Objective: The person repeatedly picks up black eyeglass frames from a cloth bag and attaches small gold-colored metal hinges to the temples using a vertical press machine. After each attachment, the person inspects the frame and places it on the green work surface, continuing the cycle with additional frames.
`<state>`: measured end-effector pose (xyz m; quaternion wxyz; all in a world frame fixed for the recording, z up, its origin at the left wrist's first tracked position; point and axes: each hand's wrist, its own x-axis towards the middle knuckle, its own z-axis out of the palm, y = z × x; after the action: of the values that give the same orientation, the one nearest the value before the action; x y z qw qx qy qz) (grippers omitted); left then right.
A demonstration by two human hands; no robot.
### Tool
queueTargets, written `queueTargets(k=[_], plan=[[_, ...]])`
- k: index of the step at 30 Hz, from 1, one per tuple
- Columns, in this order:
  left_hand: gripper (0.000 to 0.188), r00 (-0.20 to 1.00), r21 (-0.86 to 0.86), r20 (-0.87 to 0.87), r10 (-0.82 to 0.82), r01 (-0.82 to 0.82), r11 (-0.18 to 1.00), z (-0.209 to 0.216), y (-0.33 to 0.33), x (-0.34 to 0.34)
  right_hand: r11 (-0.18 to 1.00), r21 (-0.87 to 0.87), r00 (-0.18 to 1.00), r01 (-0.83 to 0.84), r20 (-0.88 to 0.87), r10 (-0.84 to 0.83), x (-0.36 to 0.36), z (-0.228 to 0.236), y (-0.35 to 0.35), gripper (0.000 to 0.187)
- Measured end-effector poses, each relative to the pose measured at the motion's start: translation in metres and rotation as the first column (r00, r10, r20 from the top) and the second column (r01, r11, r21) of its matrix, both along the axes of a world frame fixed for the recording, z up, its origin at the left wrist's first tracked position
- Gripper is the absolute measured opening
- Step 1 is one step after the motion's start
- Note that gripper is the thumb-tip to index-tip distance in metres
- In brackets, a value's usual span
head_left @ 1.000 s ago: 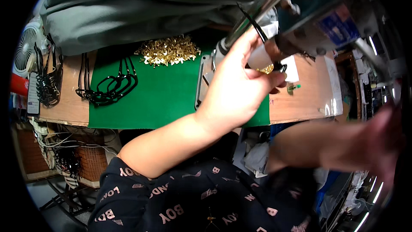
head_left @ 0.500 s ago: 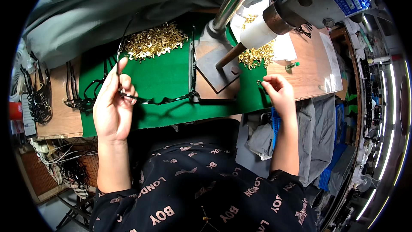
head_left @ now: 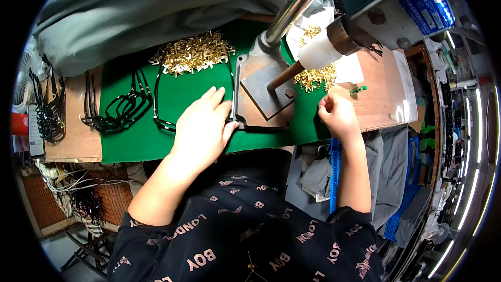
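My left hand [head_left: 203,125] lies palm down over a black glasses frame [head_left: 164,124] on the green mat [head_left: 125,146]. Its fingers are stretched out and cover most of the frame's front. The frame's two arms point away from me, toward a heap of small gold metal pieces [head_left: 193,52]. At the mat's right end, my right hand [head_left: 338,115] is closed, thumb against curled fingers. Whatever it may hold is hidden. Just beyond it sits a smaller heap of gold pieces [head_left: 315,77].
A bench press with a metal base [head_left: 263,115] and slanted post [head_left: 292,8] stands between my hands. Several black glasses frames [head_left: 122,109] lie at left, with more [head_left: 49,109] farther left. A small green-capped bottle [head_left: 358,90] lies at right. Grey cloth [head_left: 156,0] hangs behind.
The glasses frame went from raised in my left hand down onto the mat. My left hand moved right and turned palm down. The small piece seen at my right fingertips is now out of sight.
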<state>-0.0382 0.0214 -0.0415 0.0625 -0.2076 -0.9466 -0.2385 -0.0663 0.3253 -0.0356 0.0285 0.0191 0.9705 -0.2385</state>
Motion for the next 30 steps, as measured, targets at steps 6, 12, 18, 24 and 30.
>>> queueTargets(k=[6, 12, 18, 24, 30], plan=[[0.033, 0.978, 0.368, 0.2, -0.061, -0.017, 0.93, 0.01, -0.008, 0.027, 0.705, -0.694, 0.989, 0.145, 0.076, -0.128, 0.034, 0.006, -0.017, 0.011], [0.071, 0.928, 0.751, 0.06, -0.367, 0.199, 0.629, 0.021, -0.002, 0.029, -0.222, -0.974, 0.97, -0.032, -0.083, 0.227, 0.058, 0.028, -0.116, 0.01], [0.073, 0.944, 0.663, -0.11, -0.312, 0.304, 0.684, 0.034, 0.005, 0.023, -0.242, -0.97, 0.982, 0.003, -0.043, 0.185, 0.067, 0.027, -0.143, 0.012], [0.073, 0.921, 0.512, -0.049, -0.386, 0.355, 0.782, 0.034, -0.001, 0.02, 0.116, -0.993, 0.941, 0.007, 0.046, 0.335, 0.057, 0.041, -0.127, 0.013], [0.077, 0.837, 0.702, -0.031, -0.546, 0.407, 0.584, 0.054, 0.017, 0.016, 0.279, -0.935, 0.897, -0.218, -0.08, 0.434, 0.041, 0.063, -0.1, 0.011]])
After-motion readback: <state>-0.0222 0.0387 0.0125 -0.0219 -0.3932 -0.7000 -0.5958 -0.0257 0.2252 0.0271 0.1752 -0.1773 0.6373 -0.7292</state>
